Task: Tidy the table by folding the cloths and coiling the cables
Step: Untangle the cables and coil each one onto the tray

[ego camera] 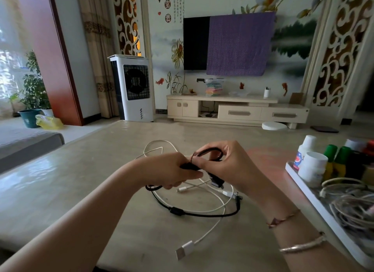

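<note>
While a white cable (210,229) trails loose on the table (85,182) nearest the camera (its flat plug at the front edge), the black cable (202,213) loops just beyond. Above it, the left hand (172,170) grips the cable's gathered turns, and the right hand (224,164) pinches a small loop.
</note>
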